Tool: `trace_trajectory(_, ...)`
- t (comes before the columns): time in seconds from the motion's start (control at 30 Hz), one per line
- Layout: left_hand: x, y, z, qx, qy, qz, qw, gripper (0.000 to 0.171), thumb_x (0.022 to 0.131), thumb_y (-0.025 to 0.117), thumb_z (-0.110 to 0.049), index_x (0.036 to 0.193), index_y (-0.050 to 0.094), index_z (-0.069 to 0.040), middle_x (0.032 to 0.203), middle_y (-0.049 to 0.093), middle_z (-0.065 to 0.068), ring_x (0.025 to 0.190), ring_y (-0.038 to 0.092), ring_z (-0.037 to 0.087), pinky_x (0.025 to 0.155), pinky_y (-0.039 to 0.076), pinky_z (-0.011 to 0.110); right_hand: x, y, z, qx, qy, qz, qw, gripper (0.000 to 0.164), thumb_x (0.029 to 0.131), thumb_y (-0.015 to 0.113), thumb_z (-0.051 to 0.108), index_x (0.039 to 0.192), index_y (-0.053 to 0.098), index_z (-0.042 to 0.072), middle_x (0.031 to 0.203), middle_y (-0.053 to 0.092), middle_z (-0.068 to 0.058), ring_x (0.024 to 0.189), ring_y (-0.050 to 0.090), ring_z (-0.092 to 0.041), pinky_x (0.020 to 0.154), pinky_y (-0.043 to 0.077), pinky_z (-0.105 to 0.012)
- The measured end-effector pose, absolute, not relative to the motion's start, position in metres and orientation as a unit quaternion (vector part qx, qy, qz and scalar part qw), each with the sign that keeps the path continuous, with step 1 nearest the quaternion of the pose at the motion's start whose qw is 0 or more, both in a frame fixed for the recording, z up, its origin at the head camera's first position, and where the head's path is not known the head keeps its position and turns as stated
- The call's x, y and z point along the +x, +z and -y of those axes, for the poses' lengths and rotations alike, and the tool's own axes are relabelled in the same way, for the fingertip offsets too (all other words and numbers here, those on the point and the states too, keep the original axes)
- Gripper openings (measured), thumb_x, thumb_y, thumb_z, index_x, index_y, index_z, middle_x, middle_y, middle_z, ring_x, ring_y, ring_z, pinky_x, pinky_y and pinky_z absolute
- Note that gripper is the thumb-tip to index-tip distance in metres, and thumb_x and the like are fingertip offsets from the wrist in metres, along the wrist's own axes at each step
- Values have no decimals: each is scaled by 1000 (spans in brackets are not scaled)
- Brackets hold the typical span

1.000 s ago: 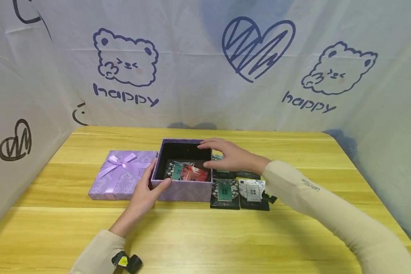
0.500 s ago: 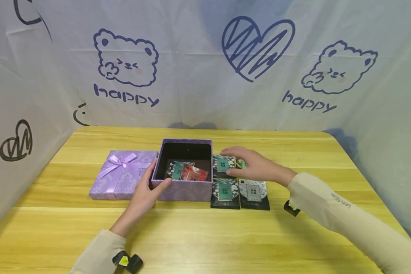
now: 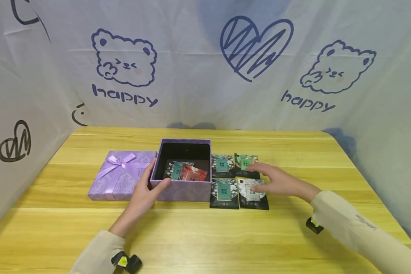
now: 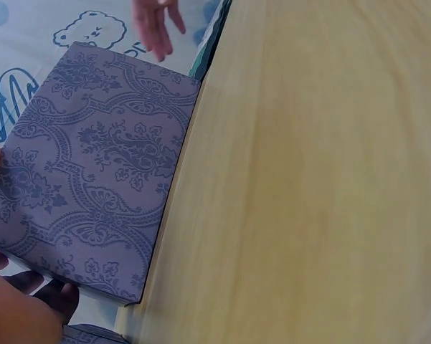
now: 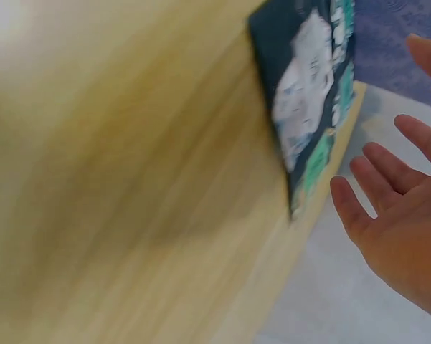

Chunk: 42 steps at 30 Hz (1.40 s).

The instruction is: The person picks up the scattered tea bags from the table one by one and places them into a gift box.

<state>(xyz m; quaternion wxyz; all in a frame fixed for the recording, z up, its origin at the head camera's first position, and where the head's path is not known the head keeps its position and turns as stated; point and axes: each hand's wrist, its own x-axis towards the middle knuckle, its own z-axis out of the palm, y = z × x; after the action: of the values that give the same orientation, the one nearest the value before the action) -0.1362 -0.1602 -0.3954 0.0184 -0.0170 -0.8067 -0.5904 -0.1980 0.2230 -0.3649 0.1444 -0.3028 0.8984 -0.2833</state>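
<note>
An uncovered purple patterned gift box (image 3: 185, 191) stands mid-table. My left hand (image 3: 145, 192) grips its front left corner, thumb at the front rim and fingers along the left side. Inside lie a green-labelled sachet (image 3: 174, 169) and a red sachet (image 3: 196, 173). My right hand (image 3: 281, 182) holds nothing, its fingers spread over the right-hand sachets of a group beside the box. The group has a white-labelled sachet (image 3: 253, 192), a bright green sachet (image 3: 247, 161), and two dark floral sachets, a front one (image 3: 224, 192) and a back one (image 3: 222, 164).
Left of the box lies its purple lid (image 3: 104, 184) with a ribbon bow (image 3: 122, 162). All of it rests on a light wooden table (image 3: 191, 239). White cloth (image 3: 191, 87) with blue drawings hangs behind and at both sides.
My right hand has moved from the box's right rim rightwards and nearer, to above the right-hand sachets, uncovering the back ones. My left hand and the box have stayed put.
</note>
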Motion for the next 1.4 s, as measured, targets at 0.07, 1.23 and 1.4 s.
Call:
trace_trajectory(0.07, -136, -395, 160, -17, -591, 806, 17, 79, 94, 65, -23, 156, 17, -14, 144, 39, 22, 101, 51, 25, 77, 46, 23, -196, -368, -229, -292, -282, -902, 147, 68, 88, 71, 27, 143, 43, 0, 146, 38, -23, 133, 32, -44, 103, 29, -61)
trace_trajectory(1.23, -136, -396, 160, -10, -591, 806, 13, 79, 94, 65, -24, 156, 17, -15, 143, 40, 22, 96, 50, 24, 73, 46, 25, -176, -398, -242, -296, -235, -911, 166, 96, 72, 84, 31, 149, 34, 2, 154, 22, -25, 135, 24, -48, 104, 23, -64)
trace_trajectory(1.4, -137, -396, 160, -12, -588, 809, 19, 80, 93, 66, -23, 156, 18, -14, 143, 40, 22, 98, 51, 24, 75, 46, 24, -175, -399, -244, -300, -235, -910, 163, 94, 74, 82, 36, 148, 35, 2, 153, 24, -23, 136, 25, -47, 105, 23, -63)
